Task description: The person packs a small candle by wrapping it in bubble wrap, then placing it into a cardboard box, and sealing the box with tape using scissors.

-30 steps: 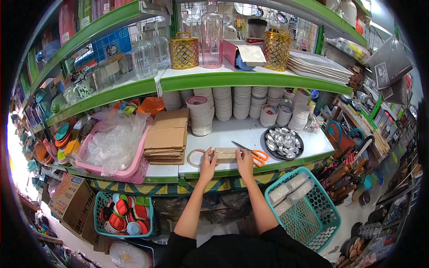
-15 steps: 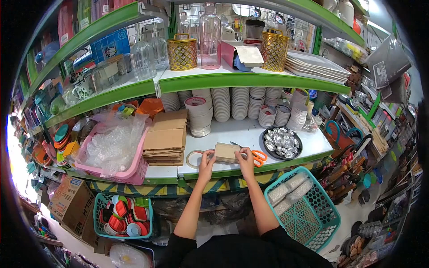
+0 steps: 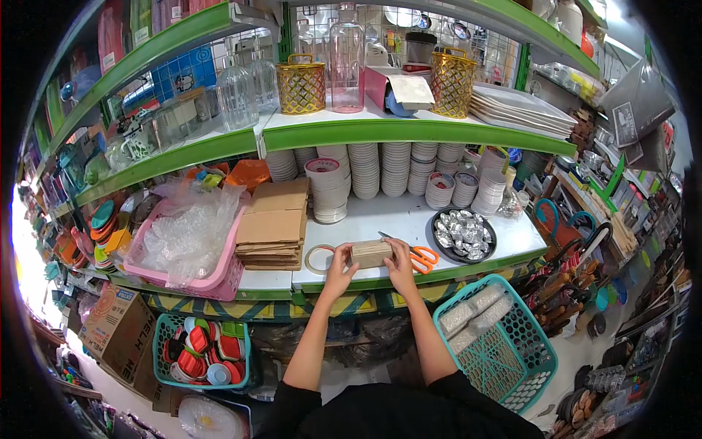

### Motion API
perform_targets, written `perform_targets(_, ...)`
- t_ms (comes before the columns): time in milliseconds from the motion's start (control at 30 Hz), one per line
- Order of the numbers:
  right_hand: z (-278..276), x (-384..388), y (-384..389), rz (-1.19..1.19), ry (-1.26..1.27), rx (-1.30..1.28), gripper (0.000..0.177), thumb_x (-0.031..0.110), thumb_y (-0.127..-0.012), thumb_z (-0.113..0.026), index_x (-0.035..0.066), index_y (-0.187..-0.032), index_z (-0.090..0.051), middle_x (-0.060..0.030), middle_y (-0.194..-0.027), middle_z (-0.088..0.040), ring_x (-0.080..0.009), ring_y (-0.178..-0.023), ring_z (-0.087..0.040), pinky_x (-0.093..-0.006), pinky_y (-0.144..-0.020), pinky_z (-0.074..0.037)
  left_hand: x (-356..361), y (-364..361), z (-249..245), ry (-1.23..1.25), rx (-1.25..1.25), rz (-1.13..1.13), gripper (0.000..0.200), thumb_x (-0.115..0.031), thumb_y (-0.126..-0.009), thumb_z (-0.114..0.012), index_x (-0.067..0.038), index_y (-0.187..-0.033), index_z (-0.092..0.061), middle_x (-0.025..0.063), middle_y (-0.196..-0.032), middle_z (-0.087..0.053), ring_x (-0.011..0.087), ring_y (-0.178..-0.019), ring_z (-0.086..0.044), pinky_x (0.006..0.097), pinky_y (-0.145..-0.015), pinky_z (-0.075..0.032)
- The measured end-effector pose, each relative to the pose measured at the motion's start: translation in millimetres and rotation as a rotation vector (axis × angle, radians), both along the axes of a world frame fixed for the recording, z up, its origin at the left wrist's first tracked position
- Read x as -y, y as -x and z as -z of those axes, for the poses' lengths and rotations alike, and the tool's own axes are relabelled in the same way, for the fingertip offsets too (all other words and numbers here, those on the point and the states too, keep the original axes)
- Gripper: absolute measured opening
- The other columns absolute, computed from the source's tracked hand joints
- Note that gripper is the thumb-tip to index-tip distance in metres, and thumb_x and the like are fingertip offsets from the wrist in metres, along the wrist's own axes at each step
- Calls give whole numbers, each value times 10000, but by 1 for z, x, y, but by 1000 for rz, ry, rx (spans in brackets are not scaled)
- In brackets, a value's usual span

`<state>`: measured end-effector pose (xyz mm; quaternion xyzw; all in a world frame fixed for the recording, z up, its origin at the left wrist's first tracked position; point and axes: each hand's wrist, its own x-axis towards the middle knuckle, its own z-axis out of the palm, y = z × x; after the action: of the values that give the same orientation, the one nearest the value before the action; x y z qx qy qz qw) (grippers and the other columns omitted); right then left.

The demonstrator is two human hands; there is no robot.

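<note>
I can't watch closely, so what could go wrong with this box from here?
1. The box is held near the front edge of the shelf, pinched between the left hand and right hand; it could slip off.
2. The scissors lie beside the right hand; a nick is possible.

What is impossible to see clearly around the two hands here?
Head view only.
Cardboard piece: ends covered by left hand and right hand; box or flat stack unclear.
Scissors: blades partly behind the right hand.
Silver pieces in the black tray: too small to identify.
</note>
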<state>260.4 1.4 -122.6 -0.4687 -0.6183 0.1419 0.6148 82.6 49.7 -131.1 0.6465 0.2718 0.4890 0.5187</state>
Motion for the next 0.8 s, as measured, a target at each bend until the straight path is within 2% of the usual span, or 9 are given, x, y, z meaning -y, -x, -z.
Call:
perform_targets(67,4,0,0,-17,41,-85,396,-133,-765,-531,2,-1131,-463,-110,-1208,-421,-220,-1179,-436,-291,-972,-371,-2,-1,6,-62,-27,-6,463,47,-835,-579,-78,-1197,-320,108,-1173,-414,200,-1191,-427,316,-1013,-346)
perform_targets(200,5,4,-3,35,55,-45,345,-136,-757,-531,4,-1069,-484,-112,-1221,-428,-220,-1144,-461,-300,-952,-401,-5,-1,12,-96,-87,-66,497,63,-799,-612,-82,-1191,-342,88,-1135,-421,194,-1175,-441,310,-1003,-358)
perform_targets(267,2,7,-2,75,73,8,270,-144,-746,-531,4,-971,-508,-105,-1222,-439,-201,-1076,-511,-282,-885,-450,-7,0,13,-116,-144,-68,489,67,-783,-626,-75,-1173,-368,83,-1132,-430,195,-1169,-449,312,-1000,-368)
perform_targets(333,5,7,-4,68,72,-36,230,-146,-742,-535,-1,-920,-517,-101,-1224,-444,-190,-1053,-529,-271,-853,-465,-5,0,8,-253,-266,-133,435,49,-724,-665,-75,-1093,-470,93,-1089,-481,261,-1079,-502,332,-931,-412)
perform_targets(467,12,3,-8,20,37,-141,166,-156,-734,-538,-16,-823,-544,-94,-1232,-449,-163,-1023,-558,-249,-815,-486,7,1,-10,-300,-311,-173,476,56,-695,-674,-109,-1109,-505,99,-1126,-487,301,-1077,-502,348,-925,-423)
perform_targets(533,15,1,-12,21,83,-139,166,-159,-734,-532,-17,-819,-551,-93,-1230,-449,-169,-1043,-553,-253,-824,-485,8,1,-11,-267,-347,-155,559,81,-725,-659,-114,-1215,-473,104,-1179,-457,269,-1146,-486,349,-993,-410)
perform_targets(600,16,0,-12,20,126,-137,167,-161,-734,-526,-19,-816,-558,-92,-1228,-450,-175,-1063,-548,-258,-834,-485,8,0,-10,-260,-342,-159,609,77,-720,-662,-131,-1254,-456,111,-1186,-449,272,-1144,-483,352,-989,-415)
perform_targets(667,16,0,-10,-5,85,-252,153,-157,-712,-511,-28,-783,-553,-110,-1249,-462,-248,-1112,-547,-306,-865,-502,5,0,-7,-252,-337,-163,658,73,-715,-665,-148,-1293,-440,117,-1194,-442,274,-1143,-480,355,-984,-420)
perform_targets(800,8,2,-8,28,-26,-151,186,-160,-712,-521,-19,-827,-556,-119,-1261,-476,-243,-1108,-549,-304,-864,-479,2,0,-5,-258,-397,-169,755,26,-697,-690,-188,-1357,-391,139,-1209,-433,301,-1127,-471,363,-959,-414)
